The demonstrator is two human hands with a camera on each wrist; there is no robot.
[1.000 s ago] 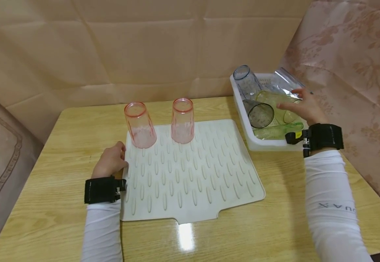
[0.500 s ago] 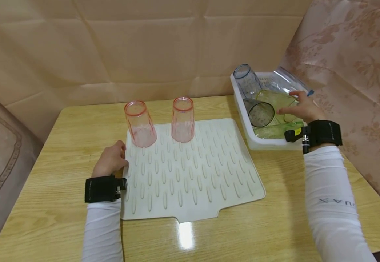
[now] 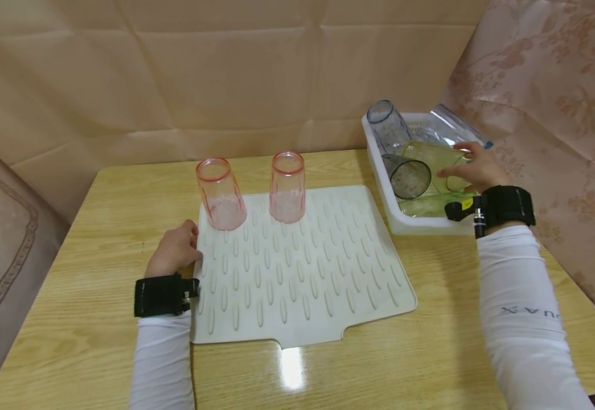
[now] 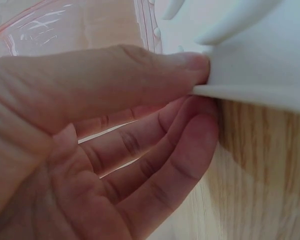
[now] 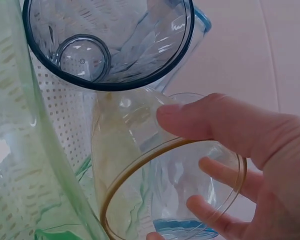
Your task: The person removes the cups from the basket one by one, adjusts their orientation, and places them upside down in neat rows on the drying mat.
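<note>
At the left side of the wooden surface, the left hand rests at the left edge of the white ribbed drying mat; the left wrist view shows its thumb lying on top of the mat's edge and its curled fingers tucked beneath it, so it pinches the mat between them. On the far part of the mat stand two pink tumblers upside down: the left pink tumbler is just beyond the left hand and leans a little, and the right pink tumbler stands near it, the two apart from each other. Further right, off the mat's right edge and close to it, a white basket sits on the surface against the flowered cloth that hangs at the right. In the basket several clear tumblers lie heaped on their sides: a blue-rimmed tumbler props up at the back left corner, a grey tumbler lies with its mouth toward the camera, and a green tumbler lies along the near wall. The right hand reaches into the basket and grasps a yellow-tinted tumbler lying among the others; the right wrist view shows its thumb over the outside of the rim and its fingers inside the mouth.
</note>
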